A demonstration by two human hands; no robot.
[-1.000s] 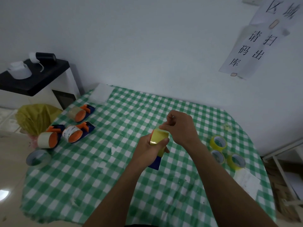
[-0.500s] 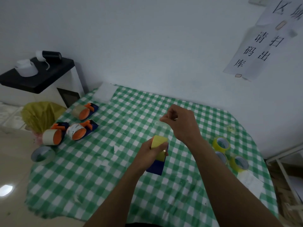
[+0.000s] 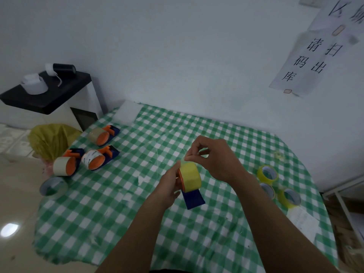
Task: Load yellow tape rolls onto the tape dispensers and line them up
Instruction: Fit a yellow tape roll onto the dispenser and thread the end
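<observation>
My left hand (image 3: 171, 187) grips a blue tape dispenser (image 3: 194, 198) with an orange hub, held above the middle of the table. A yellow tape roll (image 3: 190, 177) sits on that hub. My right hand (image 3: 213, 161) pinches the free end of the tape just above the roll. Three dispensers lie at the table's left, one at the back (image 3: 102, 134) and two nearer ones (image 3: 99, 159) (image 3: 66, 164), each carrying a roll. Three loose yellow rolls (image 3: 267, 173) (image 3: 289, 198) (image 3: 267, 191) lie at the right.
The table has a green checked cloth (image 3: 118, 203). A clear tape roll (image 3: 52, 187) lies at its left edge. A white foam pad (image 3: 130, 112) lies at the back corner, a paper slip (image 3: 303, 218) at the right. A black-topped stand (image 3: 49, 93) stands to the left.
My left hand turned the dispenser so the yellow roll's face shows. My right hand came down closer to the roll, still pinching the tape end.
</observation>
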